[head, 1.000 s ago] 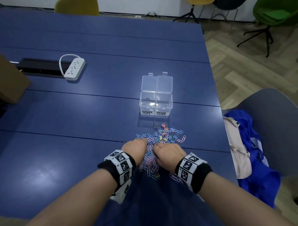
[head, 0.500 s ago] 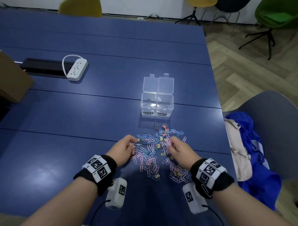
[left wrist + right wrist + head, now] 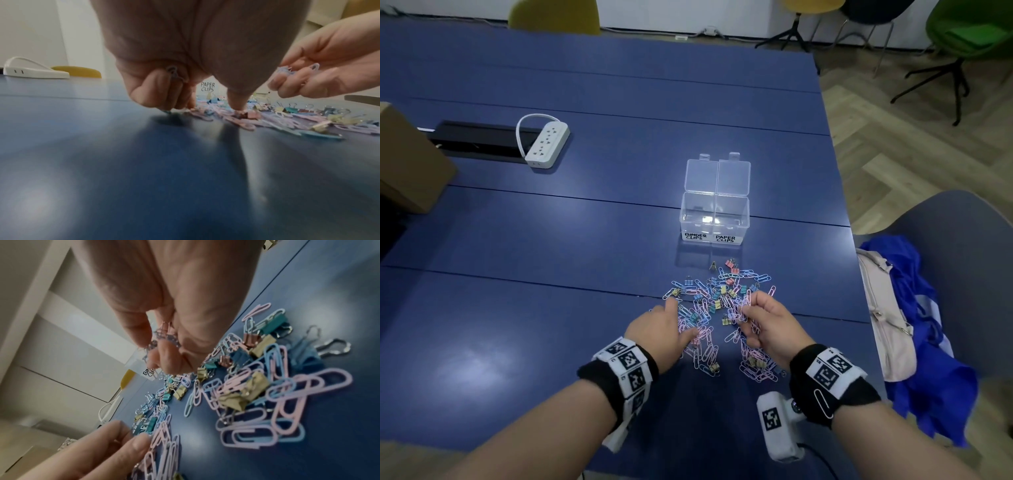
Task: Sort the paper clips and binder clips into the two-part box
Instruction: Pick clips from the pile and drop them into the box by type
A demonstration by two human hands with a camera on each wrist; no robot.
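1. Your right hand (image 3: 767,323) is lifted just off the worktop (image 3: 551,308), right of centre in the head view. Its fingers (image 3: 164,356) are curled and pinched on a small bunch of paper clips (image 3: 743,308).
2. Your left hand (image 3: 664,329) is low at the left edge of the heap. The forefinger is stretched out with its tip down among the clips. In the left wrist view the other fingers (image 3: 156,91) are curled, and what looks like a clip or two is tucked against the palm.
3. The rest of the paper clips and the binder clips (image 3: 724,291) lie mixed on the worktop, in the lower middle of the head view, between your hands and the box.
4. The two-part box (image 3: 714,219) stands open just above the heap, lids tipped back. The left half is labelled for binder clips, the right half for paper clips. Both halves look empty so far.
5. Expect the paper clips to be light, thin and slick in their plastic coat. They probably hook into each other, so pinch them flat by the long sides and shake loose any strays.
6. The binder clips are likely stiffer and heavier for their size. Take each by its coloured body, not the wire handles, which may fold.
7. One paper clip (image 3: 822,402) is caught on your right wristband; it will need picking off.
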